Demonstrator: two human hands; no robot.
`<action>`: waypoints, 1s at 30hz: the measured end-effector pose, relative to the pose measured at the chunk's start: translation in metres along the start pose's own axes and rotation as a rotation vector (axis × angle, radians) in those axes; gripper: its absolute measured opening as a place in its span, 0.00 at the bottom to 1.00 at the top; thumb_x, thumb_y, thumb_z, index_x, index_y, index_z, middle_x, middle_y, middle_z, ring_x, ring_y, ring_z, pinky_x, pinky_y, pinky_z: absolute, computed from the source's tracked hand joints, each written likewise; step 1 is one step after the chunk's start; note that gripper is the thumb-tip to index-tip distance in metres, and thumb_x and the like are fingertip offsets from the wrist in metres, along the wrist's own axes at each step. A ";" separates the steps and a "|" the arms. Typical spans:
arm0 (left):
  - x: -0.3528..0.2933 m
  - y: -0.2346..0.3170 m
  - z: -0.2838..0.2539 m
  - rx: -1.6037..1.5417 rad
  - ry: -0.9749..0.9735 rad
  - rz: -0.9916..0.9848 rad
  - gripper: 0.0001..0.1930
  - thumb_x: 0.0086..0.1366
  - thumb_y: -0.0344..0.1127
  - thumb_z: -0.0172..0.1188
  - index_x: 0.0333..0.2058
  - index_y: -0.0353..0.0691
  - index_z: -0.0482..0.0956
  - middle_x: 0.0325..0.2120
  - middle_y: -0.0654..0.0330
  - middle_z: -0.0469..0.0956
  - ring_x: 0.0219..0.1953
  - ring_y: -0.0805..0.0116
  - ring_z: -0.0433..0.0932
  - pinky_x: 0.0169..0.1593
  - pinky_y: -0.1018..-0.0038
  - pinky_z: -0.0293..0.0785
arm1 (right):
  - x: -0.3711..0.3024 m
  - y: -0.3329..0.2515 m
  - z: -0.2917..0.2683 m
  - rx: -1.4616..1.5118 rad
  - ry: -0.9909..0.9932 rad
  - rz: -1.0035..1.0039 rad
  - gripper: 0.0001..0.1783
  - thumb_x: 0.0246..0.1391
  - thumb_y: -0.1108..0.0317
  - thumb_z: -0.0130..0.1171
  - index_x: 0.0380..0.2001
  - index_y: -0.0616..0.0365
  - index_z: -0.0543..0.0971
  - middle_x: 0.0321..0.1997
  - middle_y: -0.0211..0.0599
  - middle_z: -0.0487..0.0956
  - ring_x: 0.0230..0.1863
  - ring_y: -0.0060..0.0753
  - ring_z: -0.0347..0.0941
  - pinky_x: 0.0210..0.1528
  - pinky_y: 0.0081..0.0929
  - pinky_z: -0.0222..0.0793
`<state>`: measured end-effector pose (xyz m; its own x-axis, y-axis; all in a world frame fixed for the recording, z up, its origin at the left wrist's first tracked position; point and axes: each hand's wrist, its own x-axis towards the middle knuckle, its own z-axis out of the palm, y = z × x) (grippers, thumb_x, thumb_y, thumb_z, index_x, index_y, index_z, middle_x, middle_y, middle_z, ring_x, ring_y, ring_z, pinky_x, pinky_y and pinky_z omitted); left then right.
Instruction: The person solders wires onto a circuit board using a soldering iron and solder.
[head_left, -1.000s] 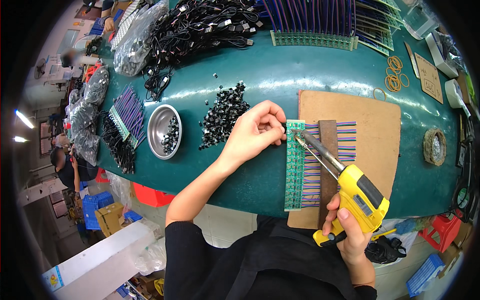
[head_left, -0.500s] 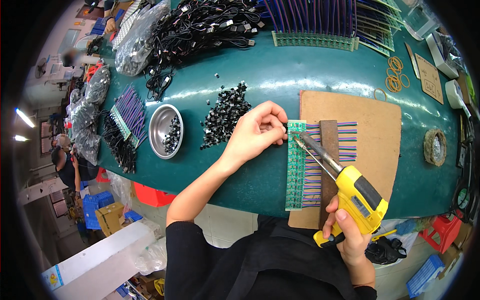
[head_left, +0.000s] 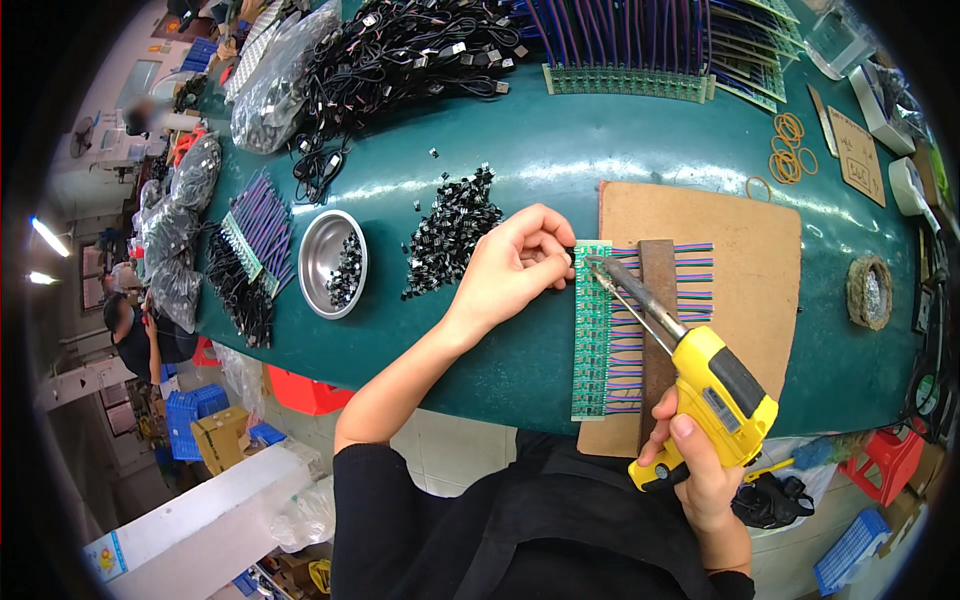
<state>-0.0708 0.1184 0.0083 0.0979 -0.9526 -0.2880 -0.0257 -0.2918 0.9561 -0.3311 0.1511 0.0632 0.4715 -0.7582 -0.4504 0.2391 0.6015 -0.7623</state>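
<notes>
My right hand (head_left: 702, 462) is wrapped round the handle of a yellow and black soldering gun (head_left: 722, 392). The gun's metal tip, with a thin feed tube beside it, reaches the upper end of a green circuit board panel (head_left: 590, 345). At that panel's upper left edge my left hand (head_left: 520, 258) is closed in a pinch; what sits between its fingertips is too small and covered to name. Thin coloured wires (head_left: 695, 282) run rightward from the panel, beneath a rusty metal bar (head_left: 657, 350). Bar and wires lie over a brown board (head_left: 745, 235).
Left of my hand are a heap of small black components (head_left: 450, 232) and a metal bowl (head_left: 312, 262) with more. Bundled black cables (head_left: 400, 65) and wired green panels (head_left: 630, 82) lie at the back. Rubber bands (head_left: 788, 148) and a round tin (head_left: 870, 294) are rightward.
The soldering gun's tip has shifted slightly up along the panel's upper end, and its body has tilted a little. My left hand stays in place.
</notes>
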 end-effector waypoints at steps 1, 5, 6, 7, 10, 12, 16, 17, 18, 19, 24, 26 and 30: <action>0.000 0.000 0.000 -0.005 0.003 -0.001 0.08 0.54 0.23 0.53 0.34 0.33 0.70 0.22 0.62 0.76 0.25 0.78 0.76 0.31 0.83 0.71 | 0.000 -0.001 0.001 0.000 0.000 -0.001 0.20 0.54 0.75 0.52 0.51 0.63 0.65 0.37 0.39 0.74 0.27 0.27 0.74 0.28 0.23 0.75; 0.000 0.000 0.001 -0.007 0.005 -0.003 0.08 0.54 0.23 0.53 0.34 0.33 0.71 0.22 0.62 0.76 0.26 0.78 0.76 0.31 0.83 0.72 | 0.001 -0.003 0.004 -0.032 -0.014 0.003 0.20 0.54 0.75 0.53 0.51 0.64 0.65 0.37 0.40 0.74 0.26 0.27 0.74 0.27 0.23 0.74; -0.001 0.000 0.001 0.001 0.006 -0.001 0.08 0.54 0.23 0.53 0.34 0.33 0.71 0.22 0.62 0.76 0.26 0.78 0.76 0.31 0.83 0.72 | 0.001 -0.004 0.004 -0.044 -0.019 0.010 0.20 0.54 0.75 0.53 0.51 0.64 0.65 0.37 0.40 0.74 0.26 0.27 0.74 0.27 0.23 0.75; -0.001 0.000 0.001 0.010 0.009 0.001 0.08 0.54 0.22 0.53 0.34 0.33 0.71 0.22 0.62 0.76 0.26 0.78 0.76 0.31 0.83 0.72 | 0.001 -0.003 0.005 -0.044 -0.019 0.011 0.20 0.54 0.75 0.53 0.51 0.64 0.65 0.37 0.40 0.74 0.26 0.27 0.74 0.27 0.23 0.75; -0.001 -0.002 -0.002 0.040 -0.037 0.009 0.07 0.58 0.25 0.54 0.36 0.34 0.69 0.24 0.62 0.75 0.29 0.76 0.77 0.33 0.81 0.74 | -0.003 0.000 0.005 0.009 0.070 0.028 0.21 0.54 0.75 0.53 0.51 0.64 0.65 0.37 0.40 0.74 0.26 0.27 0.74 0.28 0.24 0.75; -0.001 -0.002 -0.002 0.043 -0.038 0.012 0.07 0.58 0.25 0.54 0.36 0.34 0.69 0.24 0.62 0.75 0.29 0.76 0.77 0.33 0.81 0.74 | -0.005 0.000 -0.001 -0.002 0.037 0.057 0.21 0.53 0.76 0.53 0.51 0.64 0.65 0.37 0.40 0.74 0.27 0.27 0.74 0.28 0.24 0.76; -0.001 -0.002 -0.002 0.056 -0.034 0.009 0.07 0.58 0.25 0.54 0.36 0.34 0.69 0.24 0.62 0.75 0.29 0.76 0.77 0.33 0.81 0.73 | -0.003 -0.002 0.002 -0.001 0.000 0.012 0.21 0.53 0.76 0.53 0.51 0.64 0.65 0.37 0.41 0.73 0.28 0.26 0.74 0.27 0.24 0.76; -0.001 -0.002 -0.002 0.057 -0.034 0.009 0.07 0.58 0.25 0.54 0.36 0.34 0.69 0.24 0.62 0.75 0.29 0.76 0.77 0.33 0.81 0.73 | -0.003 -0.002 0.002 -0.013 -0.008 0.012 0.22 0.53 0.76 0.53 0.52 0.63 0.65 0.37 0.41 0.74 0.27 0.26 0.73 0.27 0.24 0.75; -0.001 -0.002 -0.002 0.055 -0.034 0.012 0.07 0.58 0.25 0.54 0.36 0.34 0.69 0.24 0.62 0.75 0.29 0.76 0.77 0.33 0.81 0.73 | -0.003 -0.002 0.003 -0.025 -0.015 0.011 0.22 0.53 0.76 0.54 0.52 0.63 0.65 0.37 0.41 0.74 0.27 0.26 0.73 0.26 0.24 0.75; -0.001 -0.002 -0.002 0.054 -0.035 0.016 0.07 0.58 0.25 0.54 0.36 0.34 0.69 0.24 0.63 0.75 0.29 0.76 0.77 0.33 0.81 0.73 | -0.003 -0.002 0.003 -0.025 -0.016 0.010 0.22 0.53 0.76 0.54 0.52 0.63 0.65 0.37 0.41 0.74 0.27 0.26 0.73 0.26 0.24 0.75; -0.001 -0.002 0.000 0.064 -0.034 0.020 0.07 0.58 0.26 0.54 0.36 0.34 0.69 0.24 0.63 0.75 0.29 0.76 0.76 0.34 0.81 0.73 | -0.006 -0.003 0.005 0.045 0.035 0.007 0.20 0.53 0.76 0.52 0.51 0.64 0.66 0.38 0.40 0.73 0.36 0.26 0.71 0.29 0.26 0.78; -0.002 -0.001 0.000 0.054 -0.023 0.023 0.07 0.58 0.26 0.54 0.36 0.34 0.69 0.24 0.63 0.75 0.29 0.77 0.76 0.34 0.81 0.73 | -0.008 -0.004 0.005 0.021 0.056 -0.007 0.20 0.52 0.73 0.53 0.49 0.66 0.66 0.37 0.41 0.72 0.35 0.27 0.71 0.27 0.25 0.78; -0.007 0.004 -0.001 0.094 -0.017 0.013 0.08 0.60 0.26 0.54 0.38 0.34 0.70 0.24 0.62 0.75 0.29 0.76 0.77 0.34 0.81 0.74 | -0.009 -0.004 0.001 0.054 0.023 -0.025 0.18 0.53 0.72 0.53 0.47 0.66 0.68 0.37 0.40 0.72 0.38 0.27 0.71 0.29 0.27 0.78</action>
<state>-0.0707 0.1236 0.0140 0.0801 -0.9576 -0.2768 -0.1203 -0.2849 0.9510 -0.3359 0.1558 0.0707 0.4458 -0.7781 -0.4426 0.2960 0.5948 -0.7474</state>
